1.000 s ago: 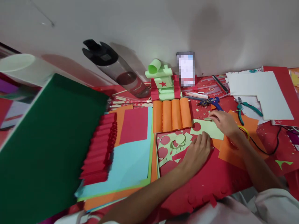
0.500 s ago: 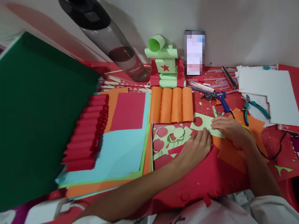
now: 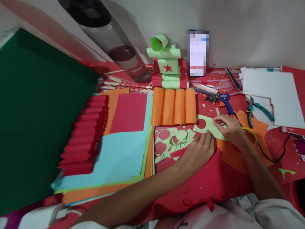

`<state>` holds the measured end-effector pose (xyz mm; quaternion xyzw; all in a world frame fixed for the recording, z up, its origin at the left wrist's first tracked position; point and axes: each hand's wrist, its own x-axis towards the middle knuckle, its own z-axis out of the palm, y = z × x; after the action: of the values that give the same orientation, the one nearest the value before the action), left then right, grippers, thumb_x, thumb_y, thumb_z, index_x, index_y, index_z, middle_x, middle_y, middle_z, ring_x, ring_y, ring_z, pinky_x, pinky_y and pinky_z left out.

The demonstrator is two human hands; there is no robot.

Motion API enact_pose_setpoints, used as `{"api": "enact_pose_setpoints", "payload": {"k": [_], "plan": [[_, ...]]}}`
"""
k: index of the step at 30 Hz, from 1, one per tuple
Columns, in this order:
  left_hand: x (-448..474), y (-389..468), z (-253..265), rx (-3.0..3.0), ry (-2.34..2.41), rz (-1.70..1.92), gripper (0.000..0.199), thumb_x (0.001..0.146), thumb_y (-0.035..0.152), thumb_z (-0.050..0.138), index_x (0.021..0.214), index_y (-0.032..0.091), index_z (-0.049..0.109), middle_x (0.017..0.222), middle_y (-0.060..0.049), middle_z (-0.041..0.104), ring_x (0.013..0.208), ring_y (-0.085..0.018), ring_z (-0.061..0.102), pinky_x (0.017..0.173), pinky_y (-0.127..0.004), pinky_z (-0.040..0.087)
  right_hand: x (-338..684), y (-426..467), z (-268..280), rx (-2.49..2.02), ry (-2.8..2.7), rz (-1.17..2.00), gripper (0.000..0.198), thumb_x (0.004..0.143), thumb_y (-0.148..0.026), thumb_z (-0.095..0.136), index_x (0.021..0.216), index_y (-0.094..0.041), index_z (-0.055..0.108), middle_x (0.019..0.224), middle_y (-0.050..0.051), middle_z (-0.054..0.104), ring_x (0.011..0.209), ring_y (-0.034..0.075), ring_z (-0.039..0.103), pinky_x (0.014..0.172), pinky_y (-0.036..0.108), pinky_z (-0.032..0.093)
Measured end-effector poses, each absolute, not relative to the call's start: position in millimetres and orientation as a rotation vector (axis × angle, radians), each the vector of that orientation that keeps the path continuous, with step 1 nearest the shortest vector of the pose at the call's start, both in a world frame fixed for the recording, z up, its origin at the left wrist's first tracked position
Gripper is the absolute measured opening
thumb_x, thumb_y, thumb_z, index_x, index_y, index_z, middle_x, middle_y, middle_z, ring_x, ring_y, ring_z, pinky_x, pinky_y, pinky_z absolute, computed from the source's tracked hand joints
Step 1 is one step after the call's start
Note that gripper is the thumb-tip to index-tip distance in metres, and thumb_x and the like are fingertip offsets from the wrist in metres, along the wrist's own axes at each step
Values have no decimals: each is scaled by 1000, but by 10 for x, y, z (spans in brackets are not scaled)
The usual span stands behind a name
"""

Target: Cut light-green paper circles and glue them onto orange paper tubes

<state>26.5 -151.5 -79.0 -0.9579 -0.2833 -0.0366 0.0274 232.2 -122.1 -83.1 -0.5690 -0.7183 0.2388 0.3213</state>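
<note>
A light green sheet of paper (image 3: 215, 129) with a round hole near its left end lies in front of me. My left hand (image 3: 202, 145) rests at its lower edge, fingers bent together and pressed down on it. Over the sheet's upper part, my right hand (image 3: 227, 127) is closed in a pinch; anything between the fingertips is too small to make out. Green paper scraps (image 3: 176, 140) with round cut-outs lie left of my left hand. Beyond them stand four joined orange paper tubes (image 3: 174, 106).
A blue glue gun (image 3: 225, 102), teal-handled pliers (image 3: 262, 109) and a cutter knife (image 3: 233, 79) lie at right. A yellow ring (image 3: 254, 136) is beside my right wrist. Pleated red paper (image 3: 82, 136) sits on coloured sheets (image 3: 124, 152) at left. A bottle (image 3: 121, 51) and phone (image 3: 198, 54) stand behind.
My right hand has lifted slightly and moved left, its spread fingers drawing into a pinch. More of the yellow ring shows. My left hand stays in place.
</note>
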Motion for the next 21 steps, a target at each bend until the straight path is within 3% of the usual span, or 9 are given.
{"api": "enact_pose_setpoints", "payload": {"k": [12, 16, 21], "plan": [[254, -1474, -804, -2962, -904, -214, 24, 103, 13, 55, 124, 8, 67, 147, -25, 66, 106, -27, 70, 84, -36, 59, 2304, -1208, -931, -1494, -2073, 372, 12, 102, -20, 60, 102, -22, 72, 94, 7, 78, 86, 22, 71, 82, 33, 55], [252, -1472, -811, -2950, -908, -196, 33, 104, 11, 53, 135, 7, 64, 148, -23, 65, 108, -26, 70, 85, -34, 59, 2391, -1182, -942, -1548, -2088, 155, 16, 104, -24, 60, 105, -21, 76, 101, 10, 77, 96, 26, 69, 90, 38, 54], [251, -1466, -860, -2917, -883, -235, 40, 106, 16, 51, 142, 0, 61, 144, -23, 69, 109, -26, 69, 86, -35, 58, 2475, -1191, -954, -1715, -2162, -4, 22, 104, -25, 59, 110, -21, 80, 108, 12, 73, 89, 25, 61, 85, 39, 50]]}}
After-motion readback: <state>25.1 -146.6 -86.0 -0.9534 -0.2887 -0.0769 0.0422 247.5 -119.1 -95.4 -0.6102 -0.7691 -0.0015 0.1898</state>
